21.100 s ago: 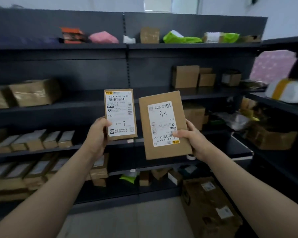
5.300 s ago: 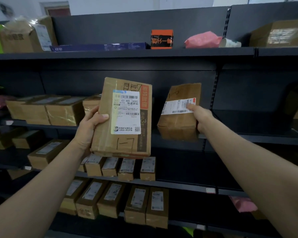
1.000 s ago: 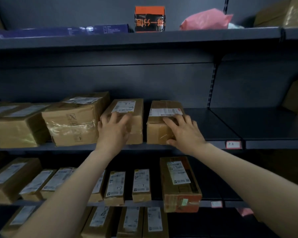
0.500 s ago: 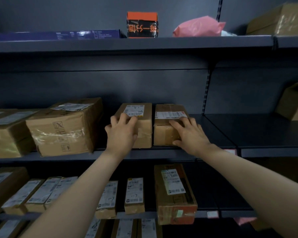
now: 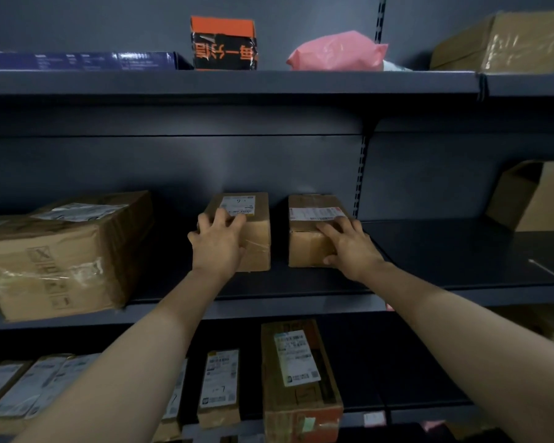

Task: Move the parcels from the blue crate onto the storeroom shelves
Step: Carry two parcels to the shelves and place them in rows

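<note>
Seating two parcels on the middle shelf (image 5: 461,260), both just left of the slotted upright (image 5: 360,177): the left parcel (image 5: 253,231) further from that upright, the right parcel (image 5: 307,247) almost against it, with a narrow gap between the two. Left hand (image 5: 218,247) spread over the left parcel's front top edge, fingers straight and pressing, not clasping. Right hand (image 5: 352,251) laid over the right parcel's near corner, fingers stretched along the top, thumb against the front face. Reads as a push back from the shelf lip, squaring both with labels upward for reading.

Well left of the upright, a big taped carton (image 5: 55,257) on the same dark metal shelf; right of it, an open carton (image 5: 538,199). Above, an orange-and-black box (image 5: 223,43) and a pink mailer bag (image 5: 336,52); below, rows of small labelled boxes (image 5: 218,385). Dim storeroom, grey back panel. No blue crate in view.
</note>
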The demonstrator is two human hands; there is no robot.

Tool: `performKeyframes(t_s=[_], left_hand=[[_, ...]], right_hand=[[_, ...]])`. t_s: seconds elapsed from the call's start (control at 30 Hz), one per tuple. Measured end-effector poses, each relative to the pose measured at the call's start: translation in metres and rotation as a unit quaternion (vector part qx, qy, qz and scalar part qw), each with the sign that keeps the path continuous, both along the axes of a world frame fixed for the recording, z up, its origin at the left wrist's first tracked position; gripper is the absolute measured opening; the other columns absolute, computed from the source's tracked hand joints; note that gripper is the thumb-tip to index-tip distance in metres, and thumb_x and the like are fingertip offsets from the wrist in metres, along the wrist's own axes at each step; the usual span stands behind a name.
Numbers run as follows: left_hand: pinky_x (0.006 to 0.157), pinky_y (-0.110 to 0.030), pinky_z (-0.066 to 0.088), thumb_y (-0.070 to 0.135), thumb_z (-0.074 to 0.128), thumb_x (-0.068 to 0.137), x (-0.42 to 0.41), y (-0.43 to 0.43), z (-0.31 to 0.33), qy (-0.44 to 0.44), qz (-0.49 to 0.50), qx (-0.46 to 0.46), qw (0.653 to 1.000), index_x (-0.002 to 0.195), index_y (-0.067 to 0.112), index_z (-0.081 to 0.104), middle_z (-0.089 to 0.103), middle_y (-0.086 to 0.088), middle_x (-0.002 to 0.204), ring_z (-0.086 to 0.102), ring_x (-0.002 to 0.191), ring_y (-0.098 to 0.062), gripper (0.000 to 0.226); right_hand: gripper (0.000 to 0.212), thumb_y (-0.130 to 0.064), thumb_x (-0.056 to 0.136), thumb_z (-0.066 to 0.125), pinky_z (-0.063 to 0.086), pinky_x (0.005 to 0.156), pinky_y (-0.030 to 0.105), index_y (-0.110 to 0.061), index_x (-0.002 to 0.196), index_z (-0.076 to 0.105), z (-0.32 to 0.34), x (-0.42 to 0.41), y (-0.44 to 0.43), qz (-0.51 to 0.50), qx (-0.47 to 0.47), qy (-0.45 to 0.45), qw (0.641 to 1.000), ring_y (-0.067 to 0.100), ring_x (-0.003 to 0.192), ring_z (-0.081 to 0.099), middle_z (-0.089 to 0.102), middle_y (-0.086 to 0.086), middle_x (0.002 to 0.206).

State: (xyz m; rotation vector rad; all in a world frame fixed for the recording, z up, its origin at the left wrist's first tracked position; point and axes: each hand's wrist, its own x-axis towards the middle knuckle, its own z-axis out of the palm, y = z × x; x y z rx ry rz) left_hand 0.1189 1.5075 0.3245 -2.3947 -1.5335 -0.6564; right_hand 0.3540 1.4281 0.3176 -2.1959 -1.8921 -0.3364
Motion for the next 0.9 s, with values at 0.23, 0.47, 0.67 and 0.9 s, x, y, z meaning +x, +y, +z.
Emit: performKeyframes(t_s=[0.23, 0.47, 0.67, 0.9], left_hand=[[0.087, -0.054, 0.042, 0.03, 0.064, 0.086, 0.007, 0.011, -0.003, 0.003, 0.002, 0.007, 1.0, 0.133, 0.024, 0.038, 0.033, -0.011, 0.134, 0.03, 0.119, -0.037, 0.055], [0.088, -0.055, 0.042, 0.03, 0.065, 0.086, 0.011, 0.015, -0.005, -0.008, -0.001, 0.005, 1.0, 0.134, 0.024, 0.038, 0.033, -0.01, 0.134, 0.029, 0.12, -0.037, 0.055], [0.088, -0.055, 0.042, 0.03, 0.064, 0.086, 0.01, 0.016, -0.006, -0.004, 0.002, 0.007, 1.0, 0.135, 0.025, 0.037, 0.031, -0.01, 0.135, 0.029, 0.12, -0.037, 0.056], [0.089, -0.054, 0.041, 0.029, 0.063, 0.087, 0.011, 0.015, -0.005, -0.009, 0.003, 0.0, 1.0, 0.134, 0.024, 0.038, 0.031, -0.01, 0.136, 0.028, 0.121, -0.037, 0.054]], right_hand=[[0.077, -0.03, 0.087, 0.068, 0.033, 0.107, 0.045, -0.029, 0.15, 0.024, -0.003, 0.011, 0.004, 0.024, 0.005, -0.004, 1.0, 0.029, 0.135, 0.021, 0.025, 0.008, 0.149], [0.076, -0.028, 0.089, 0.066, 0.03, 0.112, 0.047, -0.025, 0.151, 0.022, -0.009, 0.012, 0.0, 0.011, 0.015, -0.014, 1.0, 0.033, 0.134, 0.022, 0.026, 0.015, 0.148], [0.077, -0.029, 0.089, 0.066, 0.031, 0.111, 0.046, -0.024, 0.151, 0.021, -0.005, 0.018, -0.005, 0.001, 0.005, -0.024, 1.0, 0.033, 0.134, 0.024, 0.027, 0.015, 0.148], [0.074, -0.022, 0.09, 0.064, 0.025, 0.113, 0.044, -0.025, 0.151, 0.022, -0.001, 0.029, -0.01, 0.028, -0.005, 0.007, 1.0, 0.03, 0.135, 0.017, 0.022, 0.012, 0.149]])
